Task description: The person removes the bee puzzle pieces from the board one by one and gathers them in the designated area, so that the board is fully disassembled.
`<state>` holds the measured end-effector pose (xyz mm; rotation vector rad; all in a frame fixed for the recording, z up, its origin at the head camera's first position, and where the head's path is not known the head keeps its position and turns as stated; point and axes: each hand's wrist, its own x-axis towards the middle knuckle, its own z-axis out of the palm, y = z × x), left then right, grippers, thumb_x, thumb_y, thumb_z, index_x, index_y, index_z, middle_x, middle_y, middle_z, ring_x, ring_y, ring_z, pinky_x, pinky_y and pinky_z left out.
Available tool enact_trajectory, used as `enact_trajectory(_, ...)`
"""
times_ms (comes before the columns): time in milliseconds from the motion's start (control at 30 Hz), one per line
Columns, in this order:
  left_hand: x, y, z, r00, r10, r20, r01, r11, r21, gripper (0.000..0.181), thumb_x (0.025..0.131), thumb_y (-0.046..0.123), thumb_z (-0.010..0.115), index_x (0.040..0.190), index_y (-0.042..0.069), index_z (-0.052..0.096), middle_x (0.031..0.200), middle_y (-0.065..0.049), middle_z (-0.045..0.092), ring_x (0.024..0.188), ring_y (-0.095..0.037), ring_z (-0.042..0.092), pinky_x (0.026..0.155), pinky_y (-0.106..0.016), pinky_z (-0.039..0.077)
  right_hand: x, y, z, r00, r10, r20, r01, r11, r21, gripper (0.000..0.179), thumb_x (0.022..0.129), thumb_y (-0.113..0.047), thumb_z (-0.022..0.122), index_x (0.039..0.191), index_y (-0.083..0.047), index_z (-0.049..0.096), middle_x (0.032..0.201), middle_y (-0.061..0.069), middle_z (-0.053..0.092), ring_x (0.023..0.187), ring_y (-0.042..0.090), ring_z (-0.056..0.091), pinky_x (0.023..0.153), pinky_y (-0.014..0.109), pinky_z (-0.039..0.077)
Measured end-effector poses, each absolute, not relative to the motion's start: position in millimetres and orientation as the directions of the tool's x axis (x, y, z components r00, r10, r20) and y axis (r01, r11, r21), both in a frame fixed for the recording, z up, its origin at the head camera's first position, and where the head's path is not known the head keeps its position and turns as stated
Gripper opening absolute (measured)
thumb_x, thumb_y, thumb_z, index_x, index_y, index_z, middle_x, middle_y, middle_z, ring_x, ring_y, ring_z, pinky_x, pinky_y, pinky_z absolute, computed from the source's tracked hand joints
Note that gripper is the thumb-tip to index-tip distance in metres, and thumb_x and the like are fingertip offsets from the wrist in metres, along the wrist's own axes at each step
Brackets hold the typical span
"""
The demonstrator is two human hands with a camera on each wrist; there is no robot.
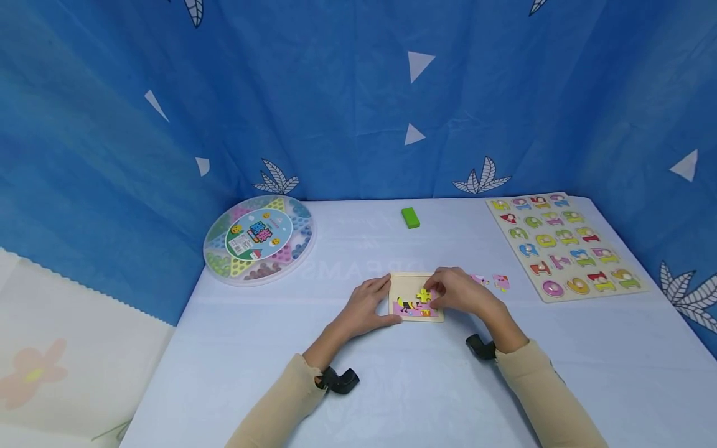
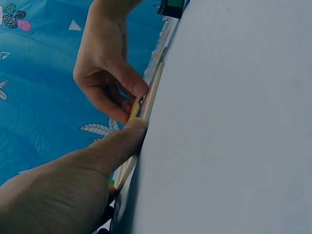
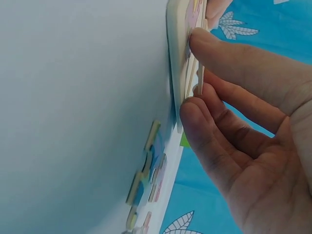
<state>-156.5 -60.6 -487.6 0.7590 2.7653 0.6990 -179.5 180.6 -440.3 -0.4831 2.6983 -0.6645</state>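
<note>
A small wooden jigsaw tray (image 1: 411,274) lies on the white table, its lower part filled with a pink picture of a bee (image 1: 407,305). At the tray's left side, my left hand (image 1: 366,306) holds the frame, fingers at the far corner and thumb at the near one. Over the right part of the tray, my right hand (image 1: 460,290) pinches a yellow jigsaw piece (image 1: 423,295). In the right wrist view the piece (image 3: 200,78) stands tilted above the board, between thumb and fingers. Loose jigsaw pieces (image 1: 501,282) lie just right of the right hand.
A green block (image 1: 411,218) lies behind the tray. At back left is a round Chinese checkers box (image 1: 259,239) with coloured beads. A number peg board (image 1: 566,249) lies on the right. Blue patterned cloth (image 1: 358,99) hangs behind the table.
</note>
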Motion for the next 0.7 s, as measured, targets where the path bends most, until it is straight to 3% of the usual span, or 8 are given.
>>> enact_trajectory(700, -155, -62, -489, -0.844, 0.535, -0.019, 0.457, 0.738, 0.496, 0.087, 0.087, 0.05, 0.068, 0.15, 0.003, 0.034, 0.161, -0.006, 0.028, 0.146, -0.028, 0.029, 0.116, -0.05, 0.028, -169, 216, -440, -0.919, -0.343, -0.193, -0.209, 0.841, -0.499, 0.032, 0.074, -0.013, 0.084, 0.104, -0.008, 0.074, 0.088, 0.001, 0.061, 0.082, 0.016, 0.052, 0.074, 0.029, 0.049)
